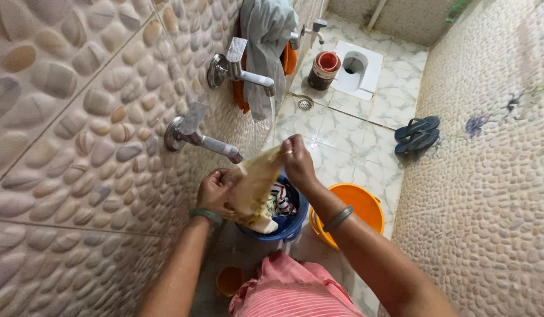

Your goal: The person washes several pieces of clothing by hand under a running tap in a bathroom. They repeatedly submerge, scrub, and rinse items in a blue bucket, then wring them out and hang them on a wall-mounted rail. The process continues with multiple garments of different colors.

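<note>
At the centre of the frame, both hands grip a wet yellowish cloth (255, 182) and hold it stretched over a blue bucket (292, 226). The left hand (216, 191) is closed around the lower end of the cloth, low and close to the pebble-patterned wall (78, 117). The right hand (296, 159) is closed on the upper end, lifted higher toward the middle of the frame. Held this way, the cloth slopes from upper right to lower left, and its lower end hangs right at the bucket, which already holds striped and dark laundry, so any drip would likely land inside.

A thin stream of water (272, 114) falls from the upper tap (239, 70) and comes down just beside the raised end of the cloth; the cloth seems held there to catch it. The lower tap (195, 138), left of the hands, shows no water.

Right of the blue bucket, touching or just beside it, stands an orange bucket (357, 208), partly hidden by the right forearm. A small orange mug (229, 280) sits on the floor at the bottom of the frame, near the person's pink striped garment (295, 290). A grey cloth (266, 47) hangs on the wall at the top, over something orange. A pair of dark sandals (417, 134) lies at the right, well apart from the buckets, by the opposite wall.
</note>
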